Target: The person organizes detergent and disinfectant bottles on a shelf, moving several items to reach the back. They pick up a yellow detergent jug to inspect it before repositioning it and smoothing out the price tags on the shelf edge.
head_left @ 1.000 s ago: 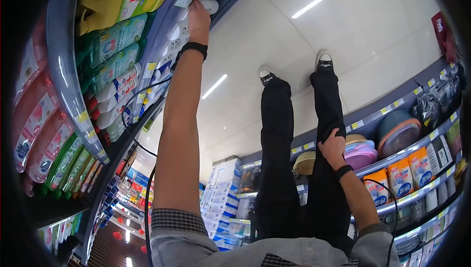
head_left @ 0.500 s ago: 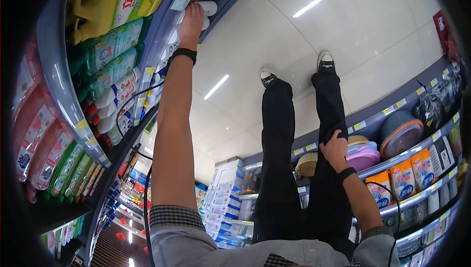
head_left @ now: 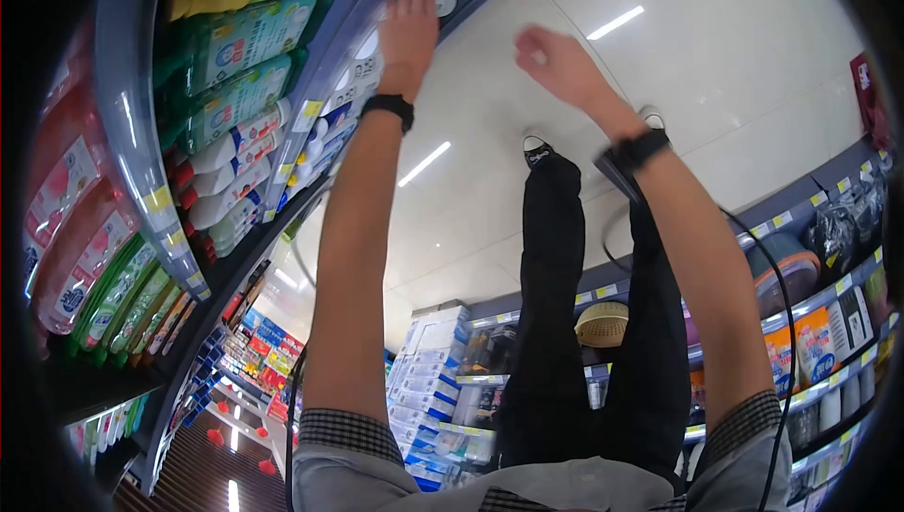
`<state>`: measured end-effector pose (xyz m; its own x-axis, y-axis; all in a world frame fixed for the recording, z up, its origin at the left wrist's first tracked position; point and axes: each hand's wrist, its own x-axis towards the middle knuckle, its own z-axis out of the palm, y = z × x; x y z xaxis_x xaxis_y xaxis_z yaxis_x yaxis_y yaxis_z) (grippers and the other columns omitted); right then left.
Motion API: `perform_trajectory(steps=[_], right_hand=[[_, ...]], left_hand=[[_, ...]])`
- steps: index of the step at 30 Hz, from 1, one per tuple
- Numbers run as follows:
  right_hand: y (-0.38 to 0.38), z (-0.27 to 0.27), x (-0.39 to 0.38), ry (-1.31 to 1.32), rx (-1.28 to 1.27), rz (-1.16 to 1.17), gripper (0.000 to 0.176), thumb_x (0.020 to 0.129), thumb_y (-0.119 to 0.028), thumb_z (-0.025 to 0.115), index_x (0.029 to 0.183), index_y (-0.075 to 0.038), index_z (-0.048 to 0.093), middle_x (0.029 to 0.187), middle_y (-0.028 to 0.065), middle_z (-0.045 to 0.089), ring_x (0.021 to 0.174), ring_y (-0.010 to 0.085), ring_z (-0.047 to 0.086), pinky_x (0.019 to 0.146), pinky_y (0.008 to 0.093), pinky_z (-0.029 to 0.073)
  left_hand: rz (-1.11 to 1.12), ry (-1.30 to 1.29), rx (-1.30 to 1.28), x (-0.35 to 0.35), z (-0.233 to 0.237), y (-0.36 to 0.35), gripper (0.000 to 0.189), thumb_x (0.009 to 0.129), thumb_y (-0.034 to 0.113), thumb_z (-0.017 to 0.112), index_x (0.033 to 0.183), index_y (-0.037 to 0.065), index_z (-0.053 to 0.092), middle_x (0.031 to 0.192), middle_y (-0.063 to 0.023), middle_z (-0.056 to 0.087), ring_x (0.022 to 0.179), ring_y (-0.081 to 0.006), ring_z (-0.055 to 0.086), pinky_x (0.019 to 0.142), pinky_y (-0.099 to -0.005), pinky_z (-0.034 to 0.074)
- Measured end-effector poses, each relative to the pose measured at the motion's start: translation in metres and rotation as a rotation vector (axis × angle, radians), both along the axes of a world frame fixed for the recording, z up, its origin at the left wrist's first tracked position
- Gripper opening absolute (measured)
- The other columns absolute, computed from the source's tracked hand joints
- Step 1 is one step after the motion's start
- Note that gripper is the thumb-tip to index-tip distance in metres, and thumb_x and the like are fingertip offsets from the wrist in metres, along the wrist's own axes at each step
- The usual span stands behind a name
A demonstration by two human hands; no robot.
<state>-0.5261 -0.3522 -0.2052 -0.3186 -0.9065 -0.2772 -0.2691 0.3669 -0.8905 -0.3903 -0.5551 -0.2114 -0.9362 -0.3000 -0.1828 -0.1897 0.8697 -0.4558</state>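
Right now left hand (head_left: 407, 30) on white bottle (head_left: 443, 0) at shelf (head_left: 328, 58) front, grip unclear; right hand (head_left: 556, 65) empty, fingers spread, just right of it

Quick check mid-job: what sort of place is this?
Most likely a supermarket aisle. Rows of green detergent bottles fill one side, yellow price tags run along the shelf edges, and plastic basins sit on the shelving opposite.
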Motion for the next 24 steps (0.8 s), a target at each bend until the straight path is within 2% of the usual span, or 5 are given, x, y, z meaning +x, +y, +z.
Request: perform_trajectory(steps=[2,7,13,15,24], right_hand=[[-0.061,-0.014,0.014,0.027,-0.139,-0.053,0.033,0.081,-0.022,0.057,0.107,-0.003,0.055,0.095,0.0154,0.064,0.088,0.0302,0.062,0.077,0.0369,0.048],[-0.133,-0.031,0.04,0.076,-0.29,-0.098,0.029,0.077,-0.024,0.053,0.095,-0.002,0.06,0.095,0.0202,0.063,0.09,0.0364,0.059,0.079,0.0416,0.047],[-0.158,-0.044,0.037,0.159,-0.277,0.216,0.041,0.07,0.001,0.048,0.11,0.01,0.049,0.1,0.0314,0.055,0.095,0.0425,0.053,0.08,0.045,0.043],[-0.166,-0.049,0.039,0.105,-0.232,0.249,0.042,0.07,0.0,0.047,0.111,0.009,0.048,0.1,0.0309,0.056,0.095,0.0424,0.054,0.081,0.0447,0.043],[-0.175,-0.043,0.053,0.295,-0.135,0.303,0.047,0.07,-0.006,0.05,0.115,0.01,0.046,0.097,0.0302,0.058,0.093,0.0413,0.056,0.081,0.0432,0.045]], left_hand=[[0.019,0.1,0.016,0.004,0.018,0.026,0.04,0.078,0.012,0.053,0.115,-0.003,0.049,0.124,-0.0166,0.045,0.114,-0.0285,0.044,0.094,-0.0354,0.038],[0.69,0.612,0.45,0.027,0.013,0.053,0.059,0.071,0.012,0.059,0.122,-0.008,0.037,0.127,-0.0226,0.038,0.115,-0.0386,0.038,0.095,-0.0449,0.036],[0.6,0.521,0.323,0.035,0.007,0.038,0.057,0.069,0.009,0.058,0.12,-0.006,0.037,0.123,-0.0195,0.041,0.111,-0.0368,0.039,0.093,-0.0456,0.034],[0.714,0.393,0.411,0.036,0.018,0.037,0.063,0.079,0.018,0.054,0.134,-0.001,0.032,0.136,-0.0187,0.036,0.125,-0.0334,0.034,0.103,-0.0435,0.027],[0.67,0.52,0.488,0.052,0.011,0.025,0.068,0.07,0.012,0.06,0.13,-0.003,0.033,0.13,-0.0232,0.04,0.124,-0.0378,0.033,0.103,-0.0495,0.024]])
